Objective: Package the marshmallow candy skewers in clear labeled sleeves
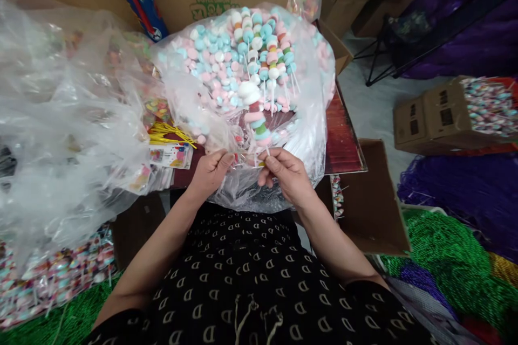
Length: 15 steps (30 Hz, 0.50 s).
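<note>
A marshmallow skewer with white, pink, blue, red and green pieces stands upright before me. Its stick runs down into the pinched thumb and fingers of my right hand. My left hand is closed in a pinch beside it, at some clear plastic; what exactly it grips is hidden. Small red and yellow bits show between the two hands. Behind them, a large clear plastic bag holds loose pink, blue and white marshmallows. Several finished skewers lie on top of these.
Yellow twist ties and printed cards lie left, beside a big plastic bag. An open cardboard box stands below the table's right edge. Boxed sweets and green mesh are farther right.
</note>
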Each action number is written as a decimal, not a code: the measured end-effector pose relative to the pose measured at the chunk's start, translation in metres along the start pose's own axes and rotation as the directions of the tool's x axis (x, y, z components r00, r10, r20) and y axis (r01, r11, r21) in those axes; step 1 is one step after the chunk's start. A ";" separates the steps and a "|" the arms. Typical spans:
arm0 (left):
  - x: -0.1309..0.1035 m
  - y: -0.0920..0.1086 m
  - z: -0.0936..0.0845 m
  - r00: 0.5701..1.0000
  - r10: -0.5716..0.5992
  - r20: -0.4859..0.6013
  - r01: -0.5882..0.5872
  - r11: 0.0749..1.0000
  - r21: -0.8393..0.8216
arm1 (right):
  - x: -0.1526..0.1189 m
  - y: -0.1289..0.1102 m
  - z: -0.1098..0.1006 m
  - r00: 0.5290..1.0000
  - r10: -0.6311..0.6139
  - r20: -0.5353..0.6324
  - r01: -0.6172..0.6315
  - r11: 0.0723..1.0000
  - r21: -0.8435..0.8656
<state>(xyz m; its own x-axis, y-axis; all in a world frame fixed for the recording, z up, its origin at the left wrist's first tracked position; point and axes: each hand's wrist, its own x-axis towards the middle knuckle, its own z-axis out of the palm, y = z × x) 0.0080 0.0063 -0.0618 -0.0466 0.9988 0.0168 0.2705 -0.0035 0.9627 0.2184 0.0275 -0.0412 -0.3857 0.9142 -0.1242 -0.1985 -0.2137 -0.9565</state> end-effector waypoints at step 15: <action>0.001 0.015 0.008 0.993 0.111 0.031 -0.111 0.994 0.000 | -0.002 -0.002 0.003 0.998 0.052 0.022 -0.050 0.994 -0.098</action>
<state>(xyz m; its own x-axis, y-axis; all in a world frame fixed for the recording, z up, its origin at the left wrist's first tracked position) 0.0194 0.0072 -0.0493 0.0136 0.9932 0.1154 0.2745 -0.1147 0.9547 0.2167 0.0254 -0.0380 -0.4151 0.8941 -0.1682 -0.0896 -0.2242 -0.9704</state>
